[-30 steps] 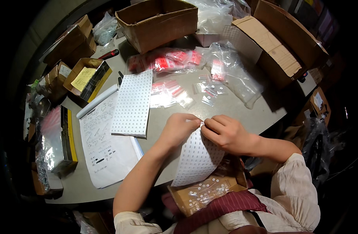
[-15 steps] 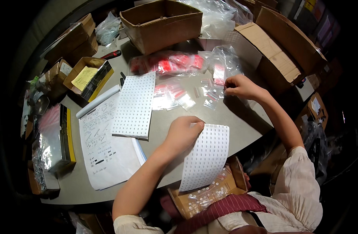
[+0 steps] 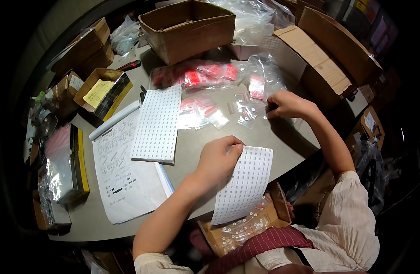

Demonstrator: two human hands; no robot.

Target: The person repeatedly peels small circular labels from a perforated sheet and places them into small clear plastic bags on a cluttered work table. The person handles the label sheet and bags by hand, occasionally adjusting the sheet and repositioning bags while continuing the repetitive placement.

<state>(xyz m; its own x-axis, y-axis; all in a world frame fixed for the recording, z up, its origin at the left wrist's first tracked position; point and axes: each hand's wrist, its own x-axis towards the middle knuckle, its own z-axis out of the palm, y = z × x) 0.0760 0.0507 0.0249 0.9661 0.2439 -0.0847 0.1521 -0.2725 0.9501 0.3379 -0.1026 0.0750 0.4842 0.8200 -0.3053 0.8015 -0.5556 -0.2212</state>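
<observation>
My left hand point(image 3: 217, 157) pinches the top edge of a white sheet of small printed stickers point(image 3: 244, 182), which hangs over the table's near edge. Beyond it to the right, my right hand point(image 3: 288, 105) is closed with fingertips pointing down at the table; whatever they pinch is too small to make out. Beside those fingertips lie small clear zip bags point(image 3: 245, 109), some with a round white sticker. Left of them is a pile of red-and-clear zip bags point(image 3: 202, 109). Below the hanging sheet, an open cardboard box point(image 3: 279, 205) at my lap holds several stickered bags point(image 3: 239, 232).
A stack of sticker sheets point(image 3: 157, 123) overlaps a handwritten notepad point(image 3: 127, 182) on the left. Large plastic packs of red bags point(image 3: 196, 74) lie behind, before an open cardboard box point(image 3: 187, 39). More boxes point(image 3: 331, 59) stand at the right; small bins point(image 3: 105, 91) line the left.
My right hand has shifted slightly right and nearer to me, away from the small bags. The sheet in my left hand has moved a little to the right.
</observation>
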